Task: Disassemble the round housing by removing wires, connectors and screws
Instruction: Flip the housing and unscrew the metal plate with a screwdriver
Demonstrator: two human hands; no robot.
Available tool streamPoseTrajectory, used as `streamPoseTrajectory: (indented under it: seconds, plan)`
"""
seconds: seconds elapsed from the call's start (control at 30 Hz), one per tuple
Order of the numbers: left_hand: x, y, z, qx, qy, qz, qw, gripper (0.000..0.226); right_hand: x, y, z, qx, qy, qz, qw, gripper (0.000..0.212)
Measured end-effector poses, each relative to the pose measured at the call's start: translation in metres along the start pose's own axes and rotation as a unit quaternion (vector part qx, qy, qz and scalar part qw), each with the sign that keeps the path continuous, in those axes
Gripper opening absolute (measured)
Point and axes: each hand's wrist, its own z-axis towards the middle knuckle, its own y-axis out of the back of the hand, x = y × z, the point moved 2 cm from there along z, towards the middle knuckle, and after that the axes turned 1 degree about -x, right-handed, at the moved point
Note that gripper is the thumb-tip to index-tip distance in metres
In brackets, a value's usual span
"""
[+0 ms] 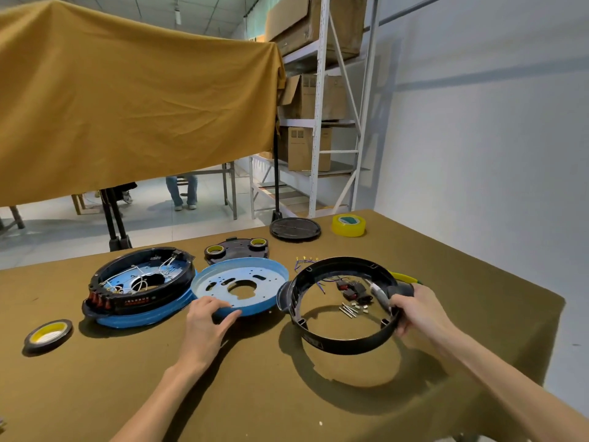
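Head view shows two housings on the tabletop (255, 393), one already taken apart. The right hand (420, 311) curls round the right rim of a bare black ring (347, 341), right of centre, tilted with its near edge lifted off the cloth. The left hand (207, 317) rests with fingers lightly bent over the near edge of a blue plate (242, 282) at centre; whether it truly grips the plate I cannot tell. Seen through the ring lie loose screws (348, 311), small white connectors (361, 307) and black plugs (352, 290), with a screwdriver (401, 277) just behind the right hand (only its yellow end and dark handle show).

The housing yet to be stripped (140, 288) sits at left of the frame, black shell on a blue base, white wires (143, 282) looped inside and red switches (100, 301) at its near-left edge.

By my judgement the step in hand is separating and setting aside the emptied ring and plate. Next would likely be the wired housing: freeing both hands, pulling the connectors first, then taking up the screwdriver for the screws, since wires left attached would snag the parts.
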Motion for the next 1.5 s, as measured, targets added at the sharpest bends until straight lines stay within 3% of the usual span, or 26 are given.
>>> streamPoseTrajectory:
  seconds: [0.13, 0.2, 0.27, 0.4, 0.5, 0.57, 0.67, 0.77, 0.87, 0.97, 1.13, 1.5]
  plan:
    - [-0.002, -0.005, -0.008, 0.047, 0.028, 0.048, 0.997, 0.032, 0.001, -0.004, -0.003, 0.019, -0.001, 0.049, 0.999, 0.009]
    - [-0.013, -0.003, -0.014, -0.008, 0.026, 0.038, 0.999, 0.037, -0.001, -0.012, -0.004, 0.039, -0.007, 0.078, 0.996, 0.008]
    - [-0.029, 0.004, -0.022, -0.031, 0.0, -0.046, 0.998, 0.05, -0.005, -0.025, -0.006, 0.069, -0.033, 0.11, 0.991, 0.011]
    - [-0.051, 0.013, -0.04, 0.088, -0.084, -0.134, 0.983, 0.096, -0.01, -0.047, -0.009, 0.174, -0.174, 0.229, 0.942, 0.008]
    - [-0.068, 0.029, -0.035, 0.049, -0.104, -0.185, 0.976, 0.073, -0.007, -0.049, -0.009, 0.223, -0.262, 0.284, 0.895, 0.011]
    - [-0.073, 0.039, -0.029, 0.027, -0.107, -0.196, 0.974, 0.059, 0.0, -0.048, -0.009, 0.246, -0.277, 0.279, 0.886, 0.017]
    - [-0.076, 0.045, -0.025, -0.01, -0.063, -0.204, 0.977, 0.046, 0.017, -0.047, -0.005, 0.271, -0.228, 0.193, 0.915, 0.05]
    - [-0.068, 0.041, -0.023, -0.033, 0.056, -0.214, 0.975, 0.043, 0.027, -0.057, 0.0, 0.281, -0.149, 0.131, 0.939, 0.077]
    - [-0.045, 0.034, -0.026, 0.0, 0.173, -0.187, 0.967, 0.063, 0.028, -0.077, 0.003, 0.252, -0.054, -0.002, 0.966, 0.061]
    - [-0.027, 0.029, -0.027, 0.039, 0.237, -0.142, 0.96, 0.072, 0.028, -0.099, 0.013, 0.224, -0.002, -0.078, 0.971, 0.049]
    - [-0.001, 0.017, -0.013, 0.054, 0.248, -0.054, 0.966, 0.065, 0.029, -0.124, 0.037, 0.223, 0.012, -0.149, 0.963, 0.044]
    - [0.012, -0.007, 0.002, 0.087, 0.241, -0.101, 0.961, 0.06, 0.008, -0.129, 0.064, 0.206, 0.014, -0.173, 0.963, 0.044]
